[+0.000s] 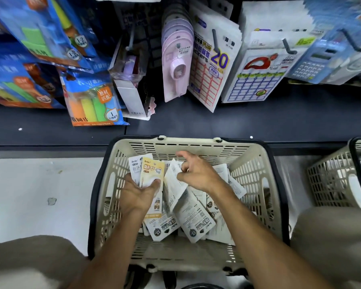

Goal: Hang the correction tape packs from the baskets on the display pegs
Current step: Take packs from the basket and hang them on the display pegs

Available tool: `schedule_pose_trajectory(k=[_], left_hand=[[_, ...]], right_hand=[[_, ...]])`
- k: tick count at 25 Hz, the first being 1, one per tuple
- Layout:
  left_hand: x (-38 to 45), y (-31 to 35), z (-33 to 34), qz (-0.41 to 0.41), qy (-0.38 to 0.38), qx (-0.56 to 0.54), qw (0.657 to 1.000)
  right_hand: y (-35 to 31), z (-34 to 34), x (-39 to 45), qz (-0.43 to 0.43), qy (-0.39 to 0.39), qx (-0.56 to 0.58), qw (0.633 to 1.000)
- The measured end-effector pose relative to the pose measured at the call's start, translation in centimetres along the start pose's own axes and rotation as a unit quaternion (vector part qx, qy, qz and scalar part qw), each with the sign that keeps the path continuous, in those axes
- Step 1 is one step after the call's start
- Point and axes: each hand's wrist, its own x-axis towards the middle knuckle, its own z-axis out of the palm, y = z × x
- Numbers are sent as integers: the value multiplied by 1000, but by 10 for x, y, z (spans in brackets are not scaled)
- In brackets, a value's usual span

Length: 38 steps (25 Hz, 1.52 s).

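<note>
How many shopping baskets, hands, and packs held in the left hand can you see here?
Baskets: 2, the main basket and a second basket at the right edge.
Hands: 2, left hand and right hand.
Packs in the left hand: 2, a yellow pack and a white pack.
Total: 6.

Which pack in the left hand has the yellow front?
The front pack, under the thumb of the left hand. The pack behind it is white with grey print.
</note>
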Motion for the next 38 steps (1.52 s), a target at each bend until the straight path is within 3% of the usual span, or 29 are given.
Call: schedule_pose_trajectory(k=[2, 4, 6, 9, 12, 15, 18, 20, 22, 23, 25, 27, 28, 31, 33, 38], left_hand=[[0, 6, 1, -39, 12, -36, 999], [3, 5, -2, -82, -5, -69, 994], [2, 2, -7, -92, -41, -79, 992], [-4, 3, -8, -77, -114, -125, 983], [-12, 7, -7, -58, -181, -155, 969], [-17, 8, -10, -120, -245, -216, 938], [-22, 9, -10, -103, -300, -205, 926], [-22, 8, -7, -74, -268, -155, 948], [-18, 6, -5, -68, -206, -92, 972], [-16, 4, -5, -67, -195, -57, 977], [-16, 3, -5, -65, -194, -26, 979], [-14, 4, -2, -54, -195, -13, 979], [-12, 5, 0, -53, -193, -10, 980], [-4, -1, 3, -62, -191, -22, 979], [-3, -7, 5, -67, -192, -28, 979], [-7, -5, 10, -60, -202, -48, 976]], right_hand=[[-27, -4, -18, -46, 82, -143, 985], [-44, 10, -47, -128, 199, -248, 939], [-39, 33, -75, -201, 226, -304, 904], [-15, 54, -101, -183, 129, -368, 902], [1, 61, -107, -147, 128, -415, 889], [-9, 64, -104, -180, 129, -428, 876], [-17, 66, -99, -197, 112, -409, 884], [-18, 64, -93, -220, 63, -383, 895], [-8, 53, -84, -232, -15, -265, 936], [3, 46, -79, -182, -15, -191, 964], [42, 23, -70, -29, 86, -137, 986], [85, 0, -67, 120, 141, -241, 953], [105, -7, -64, 150, 127, -267, 943], [121, -11, -46, 85, -17, -242, 966], [123, -7, -34, 24, -83, -273, 958], [122, -1, -21, -31, -79, -383, 920]])
